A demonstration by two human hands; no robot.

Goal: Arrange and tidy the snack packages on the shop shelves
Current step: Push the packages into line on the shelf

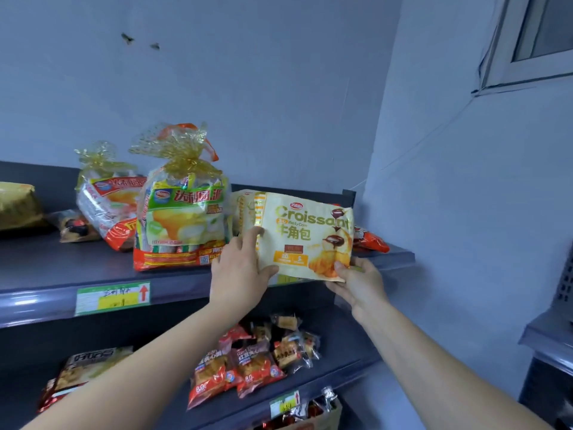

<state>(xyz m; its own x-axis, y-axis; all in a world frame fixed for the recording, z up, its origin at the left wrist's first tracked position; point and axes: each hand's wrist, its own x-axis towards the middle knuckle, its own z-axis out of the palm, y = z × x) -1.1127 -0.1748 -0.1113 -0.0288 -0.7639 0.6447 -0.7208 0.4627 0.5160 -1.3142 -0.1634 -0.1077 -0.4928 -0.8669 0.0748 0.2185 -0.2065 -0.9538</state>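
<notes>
The left grip (240, 274) curls round the left edge of the croissant bag (305, 240), and the right grip (359, 283) pinches its bottom right corner. The bag stands up between them at the front of the shelf (46, 265). A big bag (183, 225) stands just left of the left grip, and small packs (254, 364) lie below both.

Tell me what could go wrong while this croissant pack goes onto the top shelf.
1. The croissant pack is held only at its left edge and lower corner by the left hand and right hand; it could flop or slip.
2. Pushed back, it may squash the red packet behind it.
3. It could tip the tall tied bag beside it.
</notes>
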